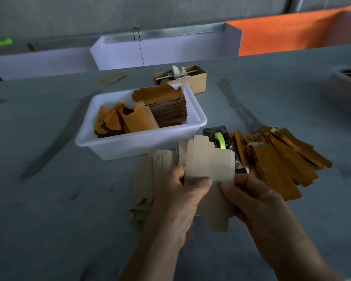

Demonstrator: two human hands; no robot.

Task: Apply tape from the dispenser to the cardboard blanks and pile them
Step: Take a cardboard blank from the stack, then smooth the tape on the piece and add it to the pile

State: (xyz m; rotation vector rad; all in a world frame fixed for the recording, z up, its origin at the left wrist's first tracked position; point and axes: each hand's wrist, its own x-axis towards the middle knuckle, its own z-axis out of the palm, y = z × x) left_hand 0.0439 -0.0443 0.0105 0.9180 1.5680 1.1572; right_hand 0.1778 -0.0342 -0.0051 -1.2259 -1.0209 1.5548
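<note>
My left hand (176, 197) and right hand (251, 197) both pinch one cardboard blank (209, 165), lifted just before the tape dispenser (221, 138). I judge it light, thin and easily creased, so holding its lower edge seems safest

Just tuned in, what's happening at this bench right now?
A person holds one pale cardboard blank in both hands, the left hand and right hand each pinching its near edge, right in front of the tape dispenser with its green roll. A pile of pale blanks lies under the left hand, folded orange pieces are spread to the right, and a white tub behind holds more orange stock.
</note>
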